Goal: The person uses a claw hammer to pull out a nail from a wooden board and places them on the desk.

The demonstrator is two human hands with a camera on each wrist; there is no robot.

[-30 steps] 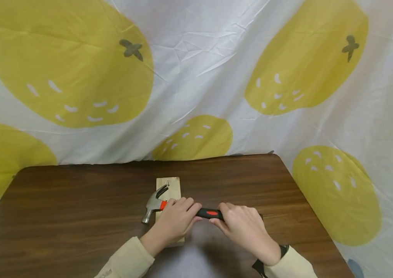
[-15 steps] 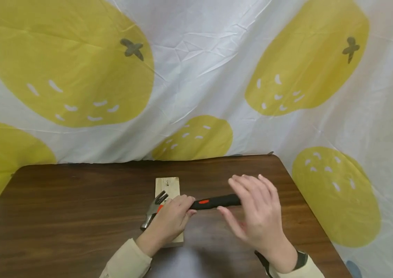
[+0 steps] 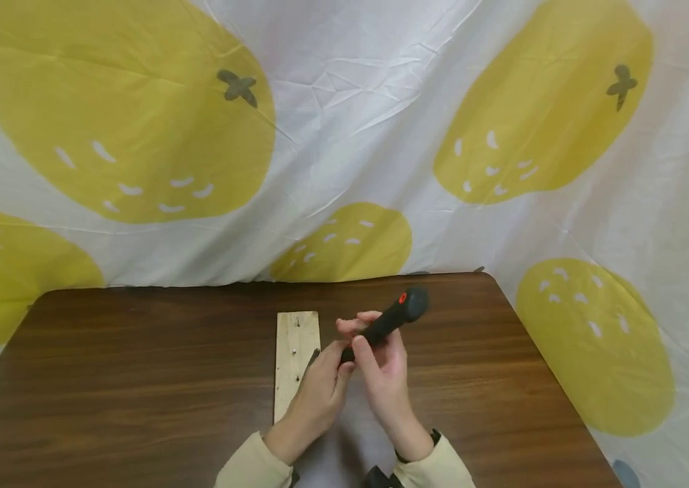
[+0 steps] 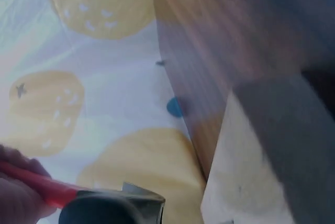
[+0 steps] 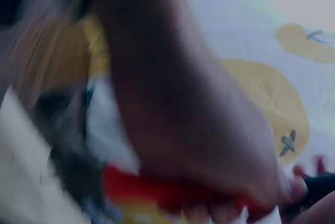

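Note:
A claw hammer (image 3: 388,324) with a black and red handle is held up in front of the body, its handle end raised toward the upper right. In the head view my left hand (image 3: 318,390) grips it near the head, which that hand mostly hides. The metal head (image 4: 149,205) and red neck (image 4: 52,187) show in the left wrist view. My right hand (image 3: 389,379) holds the handle farther up, thumb along the near side and fingers behind. Beyond and left of my hands lies a pale wooden board (image 3: 286,369) with several nails in its upper face.
The brown wood-grain table (image 3: 155,379) extends to both sides of the board. A white cloth (image 3: 344,135) printed with yellow fruit hangs behind the table and along its right edge.
The right hand let go of the handle, opened, then took hold of it again. The hammer has swung from lying level across the board to handle end up, uncovering more of the board.

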